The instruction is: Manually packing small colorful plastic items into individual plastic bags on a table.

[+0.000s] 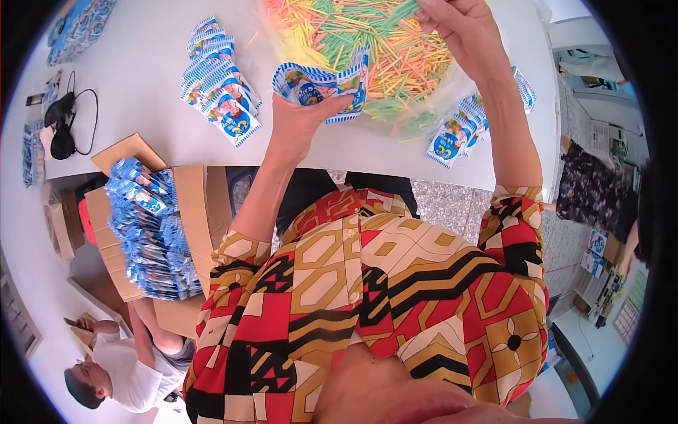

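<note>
My left hand [305,121] grips a blue-and-white striped packet [321,86] whose top is spread apart, with the thumb across its front. At the top edge, my right hand [470,34] pinches a small bunch of thin green sticks [404,14]. Below and around them spreads a large heap of thin sticks [385,53] in green, orange, pink and yellow, lying on clear plastic on the white table [152,92]. Flat matching packets [224,92] overlap in a row left of my left hand. More of these packets [459,131] lie under my right forearm.
A cardboard box [194,219] packed with filled blue packets [148,226] stands at the table's near edge, left of me. A black bra-shaped item with a cord [62,116] lies on the far left. One person [131,367] sits at lower left; another [597,184] is at the right.
</note>
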A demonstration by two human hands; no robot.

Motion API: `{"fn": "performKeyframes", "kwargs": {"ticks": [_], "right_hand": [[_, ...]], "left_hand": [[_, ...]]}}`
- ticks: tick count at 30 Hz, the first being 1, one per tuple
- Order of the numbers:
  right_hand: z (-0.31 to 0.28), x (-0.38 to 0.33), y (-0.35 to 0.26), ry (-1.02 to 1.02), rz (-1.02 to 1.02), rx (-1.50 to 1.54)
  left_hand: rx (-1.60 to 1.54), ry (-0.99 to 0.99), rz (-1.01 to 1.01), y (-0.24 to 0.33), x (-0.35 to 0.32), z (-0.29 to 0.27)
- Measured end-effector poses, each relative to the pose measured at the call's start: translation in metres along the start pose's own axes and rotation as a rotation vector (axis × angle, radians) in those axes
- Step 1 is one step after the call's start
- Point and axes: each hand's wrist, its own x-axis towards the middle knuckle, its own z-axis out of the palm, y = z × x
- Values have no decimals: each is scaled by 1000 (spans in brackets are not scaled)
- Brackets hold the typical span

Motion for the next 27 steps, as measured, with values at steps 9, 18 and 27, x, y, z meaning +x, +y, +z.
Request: {"fn": "performKeyframes", "kwargs": {"ticks": [9, 18, 27], "right_hand": [[27, -25, -36, -225, 53, -173], [36, -27, -40, -255, 91, -187], [38, -31, -26, -237, 116, -187]], "left_hand": [[126, -4, 31, 0, -8, 3], [180, -6, 101, 3, -10, 7], [97, 9, 105, 0, -10, 3]]}}
